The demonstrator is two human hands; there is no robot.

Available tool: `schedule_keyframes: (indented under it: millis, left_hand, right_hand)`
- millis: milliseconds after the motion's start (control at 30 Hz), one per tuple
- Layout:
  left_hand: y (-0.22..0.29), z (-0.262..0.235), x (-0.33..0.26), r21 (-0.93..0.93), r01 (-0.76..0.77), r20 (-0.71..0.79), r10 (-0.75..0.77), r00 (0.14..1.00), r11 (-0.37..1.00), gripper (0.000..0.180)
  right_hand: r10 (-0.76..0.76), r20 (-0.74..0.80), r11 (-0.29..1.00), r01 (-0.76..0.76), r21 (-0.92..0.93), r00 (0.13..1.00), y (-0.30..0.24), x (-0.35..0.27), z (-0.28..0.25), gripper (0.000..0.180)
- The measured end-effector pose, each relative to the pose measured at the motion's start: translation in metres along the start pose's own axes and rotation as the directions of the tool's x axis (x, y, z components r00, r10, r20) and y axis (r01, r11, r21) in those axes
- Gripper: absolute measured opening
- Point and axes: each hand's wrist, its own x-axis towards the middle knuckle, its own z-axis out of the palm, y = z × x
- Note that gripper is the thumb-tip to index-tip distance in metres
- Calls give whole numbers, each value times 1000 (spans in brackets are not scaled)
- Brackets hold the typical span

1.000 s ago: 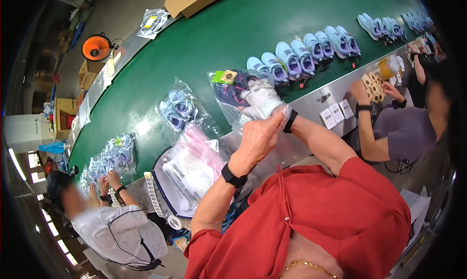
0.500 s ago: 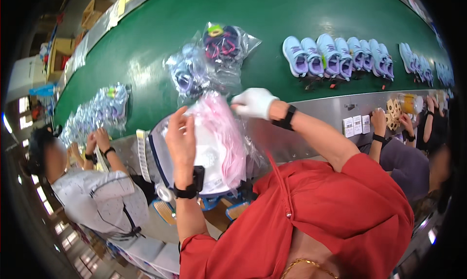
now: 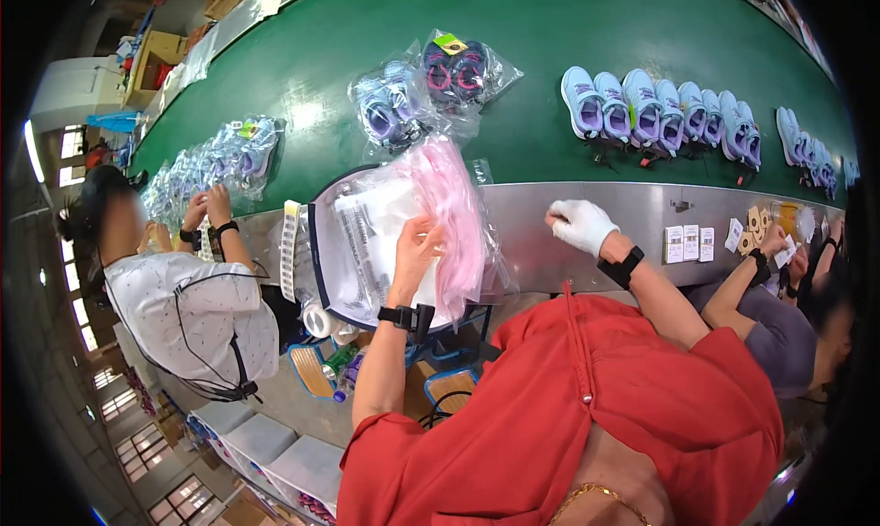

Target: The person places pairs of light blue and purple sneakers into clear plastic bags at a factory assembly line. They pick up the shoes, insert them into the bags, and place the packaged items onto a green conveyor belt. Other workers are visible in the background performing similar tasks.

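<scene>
My bare left hand (image 3: 419, 249) is over a stack of pink tissue sheets (image 3: 456, 210), its fingers partly curled and apart at the sheets' left edge. The sheets lie across clear plastic bags (image 3: 357, 237) in a white, dark-rimmed tub (image 3: 335, 292). To the right, my right hand (image 3: 584, 226) in a white glove hovers over the metal ledge (image 3: 522, 242). Its fingers are drawn together, and anything in them is hidden. Beyond the tub lie bagged light-blue shoes (image 3: 390, 104) and bagged dark shoes with pink trim (image 3: 456, 72).
Light-blue shoes (image 3: 642, 109) line the green belt (image 3: 312, 77) at right, with bagged shoes (image 3: 215, 164) at left. Label stacks (image 3: 687, 243) sit on the ledge. Co-workers' hands are at left (image 3: 209, 210) and right (image 3: 775, 242). A label strip (image 3: 290, 251) hangs beside the tub.
My right hand has drawn away from the pink sheets to the right. My left hand has come down to the sheets' edge, its fingers curling. The whole view has shifted.
</scene>
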Motion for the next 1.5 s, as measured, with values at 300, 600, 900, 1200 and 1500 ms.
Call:
schedule_keyframes:
  millis: [300, 600, 900, 1200, 1500]
  left_hand:
    - [-38, 1, -2, 457, -2, -137, 73, 988, 889, 39]
    - [-29, -9, -8, 104, 49, 109, -60, 992, 993, 15]
    - [-9, 48, -6, 749, 147, -276, 102, 956, 646, 44]
    - [-8, -42, -34, -28, -62, -282, 52, 958, 998, 22]
    - [117, -39, -71, -355, -334, -511, 117, 851, 873, 27]
  right_hand:
    - [7, 77, 1000, -5, -28, 997, -1, -36, 7, 24]
    - [40, 89, 999, -40, -5, 995, 6, -58, -3, 23]
    - [32, 82, 999, -32, 4, 996, 12, -62, -5, 23]
    - [34, 57, 998, -37, 49, 998, 34, -65, -22, 24]
    - [-213, -145, 938, 244, 248, 966, -38, -41, -66, 24]
